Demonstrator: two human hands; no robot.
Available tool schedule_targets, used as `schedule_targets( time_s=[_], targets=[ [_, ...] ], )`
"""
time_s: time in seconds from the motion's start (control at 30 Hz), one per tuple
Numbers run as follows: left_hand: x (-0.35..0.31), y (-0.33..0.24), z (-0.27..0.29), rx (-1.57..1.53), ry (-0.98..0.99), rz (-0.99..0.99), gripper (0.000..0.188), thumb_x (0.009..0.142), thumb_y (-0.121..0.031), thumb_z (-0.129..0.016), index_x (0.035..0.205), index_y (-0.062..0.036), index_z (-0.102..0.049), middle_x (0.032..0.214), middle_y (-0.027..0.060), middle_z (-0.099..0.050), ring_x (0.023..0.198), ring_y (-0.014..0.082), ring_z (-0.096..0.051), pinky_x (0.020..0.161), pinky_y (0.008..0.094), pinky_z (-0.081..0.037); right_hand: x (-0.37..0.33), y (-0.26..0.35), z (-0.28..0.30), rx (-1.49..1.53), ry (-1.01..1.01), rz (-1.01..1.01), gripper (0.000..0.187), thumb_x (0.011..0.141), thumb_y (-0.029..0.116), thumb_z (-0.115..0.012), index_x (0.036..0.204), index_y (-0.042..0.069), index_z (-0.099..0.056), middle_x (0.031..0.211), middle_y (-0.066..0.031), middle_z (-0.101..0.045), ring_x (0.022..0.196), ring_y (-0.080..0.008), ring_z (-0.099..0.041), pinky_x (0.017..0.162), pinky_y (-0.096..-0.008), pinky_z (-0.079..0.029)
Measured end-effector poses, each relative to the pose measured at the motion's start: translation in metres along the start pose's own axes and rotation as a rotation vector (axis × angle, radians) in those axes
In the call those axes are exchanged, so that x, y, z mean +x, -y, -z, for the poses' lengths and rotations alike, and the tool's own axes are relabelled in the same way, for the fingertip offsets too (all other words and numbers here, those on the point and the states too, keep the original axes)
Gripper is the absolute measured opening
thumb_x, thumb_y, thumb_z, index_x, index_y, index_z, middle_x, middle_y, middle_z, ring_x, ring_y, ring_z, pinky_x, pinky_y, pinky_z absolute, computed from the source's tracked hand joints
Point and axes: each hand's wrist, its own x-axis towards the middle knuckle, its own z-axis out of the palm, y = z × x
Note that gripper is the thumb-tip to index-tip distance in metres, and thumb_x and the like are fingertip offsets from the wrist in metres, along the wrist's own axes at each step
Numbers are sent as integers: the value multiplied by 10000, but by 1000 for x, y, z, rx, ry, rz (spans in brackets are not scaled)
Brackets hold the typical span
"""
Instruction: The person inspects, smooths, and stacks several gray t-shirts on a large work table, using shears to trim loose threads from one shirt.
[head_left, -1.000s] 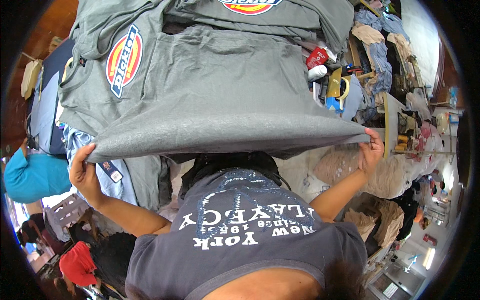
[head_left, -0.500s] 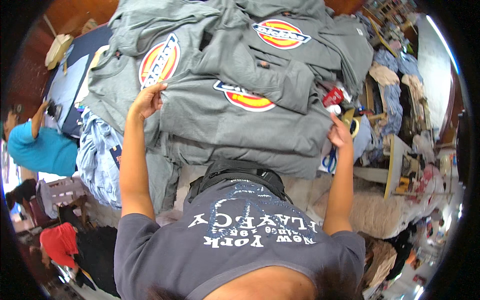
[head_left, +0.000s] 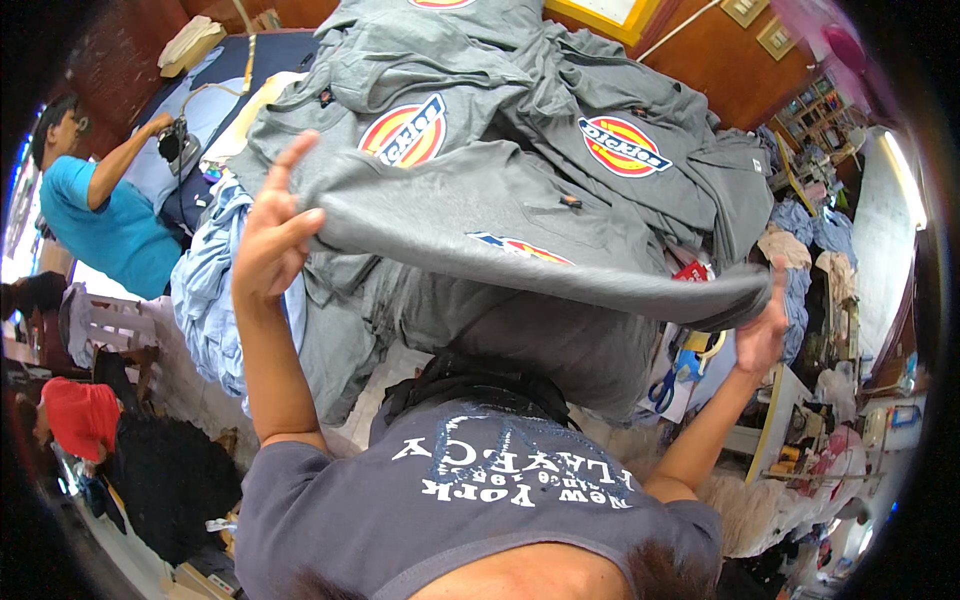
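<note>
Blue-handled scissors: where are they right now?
In the head view, the blue-handled scissors are right of centre, below the lifted grey shirt and left of the right hand.

Grey T-shirt (head_left: 450,210): matt cloth, soft-looking; emblem (head_left: 525,249) looks smooth. Pale blue garments (head_left: 205,290): matt cloth, wrinkled. Wall (head_left: 700,72): brown wood, smooth, faintly glossy. Scissors handles (head_left: 667,382): blue, apparently plastic.

Garment workshop: big heap of grey fabric T-shirts with oval red-and-yellow prints (head_left: 470,60). Left of heap, person in turquoise top (head_left: 110,220) holding dark corded iron (head_left: 180,146); near heap's lower right, blue-handled scissors (head_left: 661,391).
</note>
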Motion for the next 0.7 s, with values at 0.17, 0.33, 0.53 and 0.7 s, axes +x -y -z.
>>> schedule_targets(
  time_s=[0.17,0.33,0.53,0.7],
  targets=[
    [-15,-34,2,-155,-120,-357,827,636,89,-614,1322,-15,-164,1037,209,-546,922,252,-576,787,318,-473,76,17,-72,-652,166,216,862,601,220,-725,1294,9,-258,1173,-118,-475,1027,-211,-497,897,-305,-373],
    [27,-59,137,22,-384,-124,470,735,76,-463,1199,19,-413,1116,139,-517,1004,185,-519,904,296,-388,243,-78,-138,-828,602,-84,434,720,141,-624,1120,17,-511,1166,-83,-485,1097,-159,-408,945,-240,-272],
    [10,-177,140,278,-619,-640,413,771,24,-464,1183,29,-438,1200,124,-473,1116,181,-439,976,330,-307,431,-91,-241,-248,579,201,203,757,66,-536,958,81,-557,851,-42,-581,805,-159,-525,710,-322,-447],
    [-22,-148,105,372,-618,-507,396,780,8,-471,1175,31,-447,1204,119,-472,1093,179,-455,972,326,-305,471,-158,-240,-380,227,286,248,741,73,-559,989,73,-554,902,-47,-569,820,-155,-522,733,-304,-433]
  ],
)
